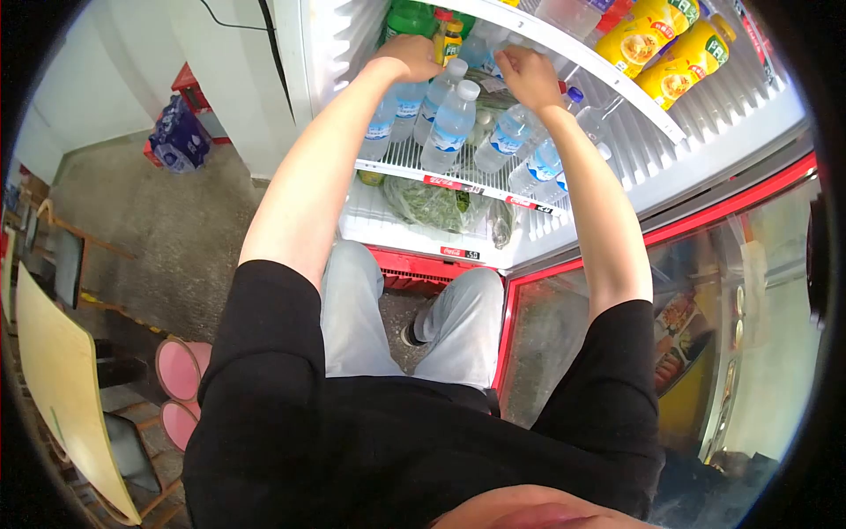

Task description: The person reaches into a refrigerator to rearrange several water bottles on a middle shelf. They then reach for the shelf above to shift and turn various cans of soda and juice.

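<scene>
Head camera view, looking down the wearer's own body into an open drinks fridge. Nearest the lens, a black short-sleeved shirt and light grey trousers are seen, with the knees bent in front of the fridge. Two round pink stools are set on the floor at the left. At the right, the red-framed glass fridge door is swung open.

Further in, a clear plastic bag of green leafy vegetables is laid on the lowest shelf. Just above it, a white wire shelf is filled with clear plastic water bottles with blue labels and white caps, packed side by side and touching.

Both bare arms are stretched over these bottles. The left hand is curled, knuckles up, at the back of the row beside a small yellow juice bottle with a red cap. The right hand is bent at the wrist, with fingers folded down among the bottle tops. Whether either hand has closed on a bottle cannot be told, as the fingertips are hidden.

Furthest off, large yellow-orange juice bottles are lined up on the shelf above. A blue shrink-wrapped pack is set on the floor by the far wall.
</scene>
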Tool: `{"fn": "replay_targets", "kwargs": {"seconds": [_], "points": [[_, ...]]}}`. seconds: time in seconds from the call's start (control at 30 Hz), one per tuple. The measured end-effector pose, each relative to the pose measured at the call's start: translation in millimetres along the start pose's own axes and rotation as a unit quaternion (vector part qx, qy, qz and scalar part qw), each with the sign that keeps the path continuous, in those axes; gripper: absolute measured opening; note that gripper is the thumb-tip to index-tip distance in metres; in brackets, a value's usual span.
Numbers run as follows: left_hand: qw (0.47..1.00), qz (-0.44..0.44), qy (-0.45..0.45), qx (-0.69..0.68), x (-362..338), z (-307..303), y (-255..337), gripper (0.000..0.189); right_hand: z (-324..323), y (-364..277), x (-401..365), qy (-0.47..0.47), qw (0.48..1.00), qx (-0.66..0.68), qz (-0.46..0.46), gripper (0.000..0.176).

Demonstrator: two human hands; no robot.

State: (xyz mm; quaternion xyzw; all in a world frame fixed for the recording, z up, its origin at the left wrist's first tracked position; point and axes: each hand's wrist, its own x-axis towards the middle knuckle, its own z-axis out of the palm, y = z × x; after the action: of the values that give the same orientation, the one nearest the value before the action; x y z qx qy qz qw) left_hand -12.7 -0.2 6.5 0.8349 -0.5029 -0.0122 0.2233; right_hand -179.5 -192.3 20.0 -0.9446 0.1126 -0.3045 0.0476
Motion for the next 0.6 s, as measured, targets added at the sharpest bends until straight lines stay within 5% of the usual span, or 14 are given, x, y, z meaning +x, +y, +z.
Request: {"fn": "replay_targets", "kwargs": {"seconds": [0.27, 0.4, 0.6], "points": [[0.999, 0.015, 0.025, -0.023, -1.3, -2.3, -9.7, 0.046, 29.8, 14.1, 12.0, -0.096, 0.993, 0.065, 0.015, 0.058], [1.000, 0.000, 0.002, 0.011, 2.7, -0.4, -12.1, 0.054, 29.2, 14.3, 12.5, -0.172, 0.961, 0.187, 0.109, 0.075], [0.994, 0.036, -0.008, -0.102, 22.7, 13.2, -33.8, 0.048, 12.0, -4.4, 9.3, -0.194, 0.968, 0.126, 0.097, 0.053]]}}
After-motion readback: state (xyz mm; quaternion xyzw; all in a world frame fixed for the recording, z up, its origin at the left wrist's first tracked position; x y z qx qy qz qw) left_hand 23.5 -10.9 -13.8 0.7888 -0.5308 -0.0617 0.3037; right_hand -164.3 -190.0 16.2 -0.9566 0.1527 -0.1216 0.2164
